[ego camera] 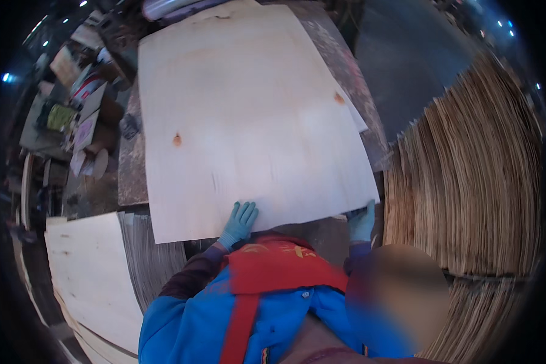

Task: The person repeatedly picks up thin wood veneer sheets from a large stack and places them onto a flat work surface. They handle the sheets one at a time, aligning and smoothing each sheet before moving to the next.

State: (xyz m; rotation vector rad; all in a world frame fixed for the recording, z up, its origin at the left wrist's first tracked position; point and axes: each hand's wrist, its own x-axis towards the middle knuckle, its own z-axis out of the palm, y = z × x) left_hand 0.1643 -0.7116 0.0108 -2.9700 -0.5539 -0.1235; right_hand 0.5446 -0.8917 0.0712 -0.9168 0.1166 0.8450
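Note:
A large pale wood veneer sheet with a few brown knots lies across a worn worktable, its near edge reaching past the table towards my body. Under its right side, the corner of another pale sheet sticks out. My left hand, in a light blue glove, rests with its fingers on top of the sheet's near edge. At the near right corner is my right hand, gloved alike, with a finger up at the edge; part of it is hidden by the sheet, so its grip is unclear.
Tall stacks of brown veneer stand on the right. To the lower left lies a stack topped by pale sheets, beside a grey stack. A plastic-wrapped roll is at the table's far end. Boards and mixed items crowd the left.

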